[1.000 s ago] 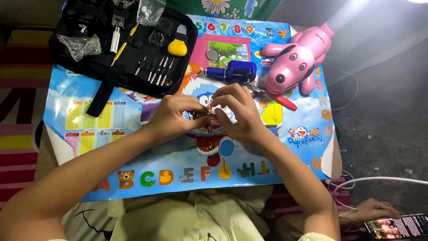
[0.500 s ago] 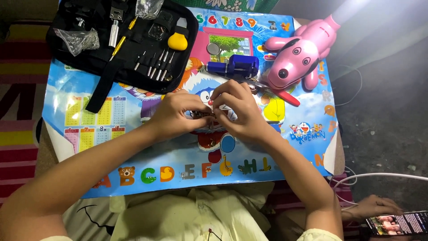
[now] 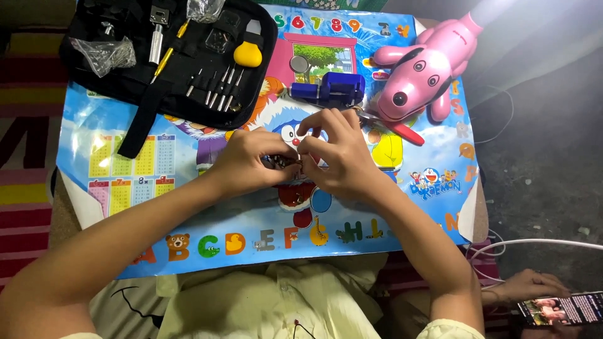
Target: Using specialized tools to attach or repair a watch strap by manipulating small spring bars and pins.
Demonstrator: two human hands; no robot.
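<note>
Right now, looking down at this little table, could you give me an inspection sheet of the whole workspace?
Surface: small table under a colourful children's mat with letters and cartoon figures.
Job's things: small metal piece pinched between both hands; too small to tell what it is.
Clutter: open black tool case with a row of small drivers, a yellow-handled tool and plastic bags; blue holder; pink toy dog; red-handled tool.
Grippers: left hand and right hand meet at mid-mat, fingers closed on the piece.
Cables: white cable at lower right; thin one on the floor, right.
Surroundings: dark floor; striped rug, left; another person's hand by a phone.
</note>
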